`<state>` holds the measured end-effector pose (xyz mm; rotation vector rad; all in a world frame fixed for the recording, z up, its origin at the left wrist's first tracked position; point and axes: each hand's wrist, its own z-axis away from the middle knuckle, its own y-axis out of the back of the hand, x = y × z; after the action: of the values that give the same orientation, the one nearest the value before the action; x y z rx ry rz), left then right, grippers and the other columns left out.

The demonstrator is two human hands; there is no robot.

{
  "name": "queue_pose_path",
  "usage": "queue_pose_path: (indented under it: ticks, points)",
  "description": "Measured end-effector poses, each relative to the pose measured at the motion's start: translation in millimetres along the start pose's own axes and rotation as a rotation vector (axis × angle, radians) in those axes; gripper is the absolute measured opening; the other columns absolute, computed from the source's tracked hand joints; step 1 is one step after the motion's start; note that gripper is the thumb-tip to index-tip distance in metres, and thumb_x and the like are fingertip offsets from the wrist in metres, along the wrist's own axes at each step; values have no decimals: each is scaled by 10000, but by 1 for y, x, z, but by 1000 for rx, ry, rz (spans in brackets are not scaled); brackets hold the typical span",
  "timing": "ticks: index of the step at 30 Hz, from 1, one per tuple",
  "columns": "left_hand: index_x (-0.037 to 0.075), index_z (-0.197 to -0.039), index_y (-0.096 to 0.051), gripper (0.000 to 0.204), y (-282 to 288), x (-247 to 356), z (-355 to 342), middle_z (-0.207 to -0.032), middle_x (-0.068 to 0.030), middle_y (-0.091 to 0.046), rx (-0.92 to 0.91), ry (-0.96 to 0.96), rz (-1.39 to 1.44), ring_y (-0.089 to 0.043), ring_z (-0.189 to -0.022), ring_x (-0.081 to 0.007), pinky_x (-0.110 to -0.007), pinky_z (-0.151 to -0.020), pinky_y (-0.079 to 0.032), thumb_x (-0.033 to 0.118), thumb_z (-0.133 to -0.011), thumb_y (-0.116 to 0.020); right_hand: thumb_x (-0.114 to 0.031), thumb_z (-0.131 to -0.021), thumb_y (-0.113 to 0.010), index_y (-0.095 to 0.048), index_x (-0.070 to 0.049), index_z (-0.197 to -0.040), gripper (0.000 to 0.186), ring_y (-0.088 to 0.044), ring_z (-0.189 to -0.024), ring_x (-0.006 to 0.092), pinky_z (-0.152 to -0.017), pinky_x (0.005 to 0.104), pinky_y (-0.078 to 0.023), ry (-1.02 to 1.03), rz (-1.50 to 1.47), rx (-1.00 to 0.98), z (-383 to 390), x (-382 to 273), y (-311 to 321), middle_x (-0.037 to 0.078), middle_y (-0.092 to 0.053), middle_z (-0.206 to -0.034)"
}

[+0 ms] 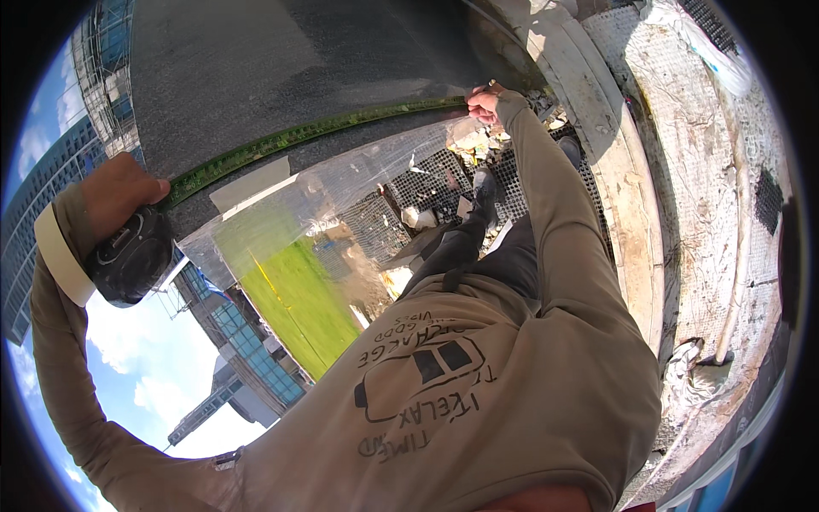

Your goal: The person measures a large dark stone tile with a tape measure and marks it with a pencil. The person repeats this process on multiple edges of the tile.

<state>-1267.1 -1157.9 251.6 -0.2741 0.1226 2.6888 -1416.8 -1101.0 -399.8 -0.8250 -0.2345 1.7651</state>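
Observation:
My left hand (121, 194) is closed on a black tape measure (135, 256), its thumb near the mouth of the case. A cream roll of masking tape (61, 246) hangs around my left wrist. From the case, the green blade (316, 130) stretches across the lower edge of a large dark grey panel (299, 55). At the far end of the blade, my right hand (486, 102) pinches it against the panel's edge. The blade's tip is hidden by my fingers.
A pale strip of tape (252, 186) sticks to the panel's edge beside clear plastic sheeting (358, 166). Black mesh (426, 183) and broken rubble (418, 218) lie around my shoes. A concrete ledge (627, 171) curves along the right. Buildings and a green lawn (294, 303) show far below.

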Motion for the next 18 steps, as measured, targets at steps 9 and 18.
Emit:
queue_pose_path:
  ticks: [9,18]
  points:
    - [25,-906,-694,91,-17,4,28,-818,-97,-584,369,-161,-123,-569,-724,-214,-349,-682,-458,108,-895,-658,-153,-885,-660,-644,-175,-944,65,-690,-796,135,-643,318,-494,23,4,-33,6,-5,-1,-28,-676,-917]
    - [45,-957,-700,105,-15,12,25,-844,-101,-548,328,-83,-94,-527,-742,-221,-348,-711,-446,123,-896,-664,-166,-899,-643,-677,-152,-956,68,-687,-814,120,-620,295,-514,-37,121,-50,7,-13,3,-17,-682,-914]
